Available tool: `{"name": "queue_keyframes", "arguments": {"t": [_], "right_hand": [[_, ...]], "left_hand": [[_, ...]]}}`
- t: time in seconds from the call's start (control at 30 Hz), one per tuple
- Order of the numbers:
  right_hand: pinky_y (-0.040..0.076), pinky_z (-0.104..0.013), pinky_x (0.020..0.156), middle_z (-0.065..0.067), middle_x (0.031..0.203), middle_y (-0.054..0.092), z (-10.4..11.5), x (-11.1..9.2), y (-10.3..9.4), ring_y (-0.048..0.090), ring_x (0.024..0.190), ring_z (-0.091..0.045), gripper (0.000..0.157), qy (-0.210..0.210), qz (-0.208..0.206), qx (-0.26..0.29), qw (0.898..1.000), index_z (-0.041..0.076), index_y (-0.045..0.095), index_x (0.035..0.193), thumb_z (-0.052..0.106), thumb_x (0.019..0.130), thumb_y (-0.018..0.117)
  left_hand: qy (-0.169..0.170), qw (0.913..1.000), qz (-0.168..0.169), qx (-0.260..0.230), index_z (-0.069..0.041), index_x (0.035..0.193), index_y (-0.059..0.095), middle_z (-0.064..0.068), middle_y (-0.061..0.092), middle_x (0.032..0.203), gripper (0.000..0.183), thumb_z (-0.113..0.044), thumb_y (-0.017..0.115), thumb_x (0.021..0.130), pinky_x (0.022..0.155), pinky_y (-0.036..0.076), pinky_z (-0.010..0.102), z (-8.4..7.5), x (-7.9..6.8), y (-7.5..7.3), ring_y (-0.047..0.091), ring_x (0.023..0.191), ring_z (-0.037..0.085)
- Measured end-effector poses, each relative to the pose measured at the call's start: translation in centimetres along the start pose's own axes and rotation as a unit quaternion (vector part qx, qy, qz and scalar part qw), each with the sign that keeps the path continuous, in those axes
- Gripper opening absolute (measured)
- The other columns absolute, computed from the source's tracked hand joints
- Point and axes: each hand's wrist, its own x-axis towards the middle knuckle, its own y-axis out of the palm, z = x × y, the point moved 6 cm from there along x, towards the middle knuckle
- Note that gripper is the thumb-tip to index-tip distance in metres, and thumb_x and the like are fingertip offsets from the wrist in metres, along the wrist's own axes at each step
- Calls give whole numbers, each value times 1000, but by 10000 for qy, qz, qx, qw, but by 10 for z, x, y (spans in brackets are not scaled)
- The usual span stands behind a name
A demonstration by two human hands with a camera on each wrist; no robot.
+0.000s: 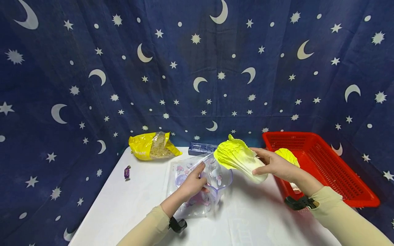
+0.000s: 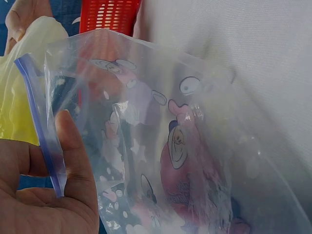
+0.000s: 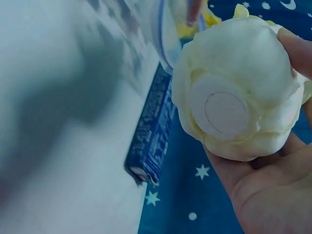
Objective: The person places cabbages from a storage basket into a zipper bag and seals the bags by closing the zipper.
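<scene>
My left hand (image 1: 193, 184) pinches the purple zip edge of a clear zip bag (image 1: 197, 208) printed with pink cartoon figures. The bag's mouth stands apart, facing right. My right hand (image 1: 275, 164) grips a napa cabbage (image 1: 241, 158) round its white base, with the yellow leafy end tilted up to the left, over the mouth of the bag. In the right wrist view the flat round cut base of the cabbage (image 3: 222, 107) faces the camera. The left wrist view shows the purple zip strip (image 2: 41, 122) between thumb and fingers.
A red plastic basket (image 1: 330, 171) at the right holds another yellow leafy vegetable (image 1: 287, 156). Behind the bag lies a dark blue box (image 1: 201, 148). At the back left is a yellow food packet (image 1: 154, 146), and a small purple wrapped sweet (image 1: 127, 173) lies near the table's left edge.
</scene>
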Motion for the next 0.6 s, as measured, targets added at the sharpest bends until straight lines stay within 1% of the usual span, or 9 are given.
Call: {"name": "queue_keyframes", "arguments": {"t": [0.1,0.23,0.3,0.37,0.5,0.6], "right_hand": [[61,-35,81,-23,132,55,-4,4,8,58,106,-34,85,-56,125,-96,9999,3,35,158,11,87,80],[59,-33,83,-24,139,51,-9,8,17,54,110,-35,84,-51,236,-209,9995,3,39,157,12,85,81],[58,-30,85,-24,143,50,-13,9,21,53,113,-35,83,-68,281,-342,9990,3,41,156,12,84,82],[56,-30,87,-23,144,49,-16,10,25,51,115,-35,81,-131,365,-522,9979,4,43,155,12,83,81],[54,-32,86,-20,144,51,-20,11,32,50,114,-34,78,-193,528,-830,9950,10,49,152,11,81,81],[54,-33,83,-17,144,52,-21,11,35,49,112,-32,75,-127,600,-1074,9923,17,54,150,10,80,81]], "left_hand": [[9,10000,-31,4,7,158,26,19,13,169,76,8,50,86,63,63,39,-1,-1,0,59,63,16],[8,10000,-52,3,7,158,26,19,14,169,76,7,51,86,62,63,35,-1,0,0,61,68,17],[-8,10000,-59,-15,6,158,26,19,14,169,77,7,51,85,62,63,33,0,0,0,62,67,16],[-43,9999,-86,-48,5,159,26,19,14,169,78,6,51,85,61,62,32,1,1,-1,61,62,16],[-55,9998,-131,-120,5,159,26,19,15,168,79,7,51,84,62,62,32,3,2,-1,61,58,14],[-26,9998,-121,-135,6,158,25,20,15,168,79,7,51,84,63,63,35,3,2,-1,61,60,14]]}}
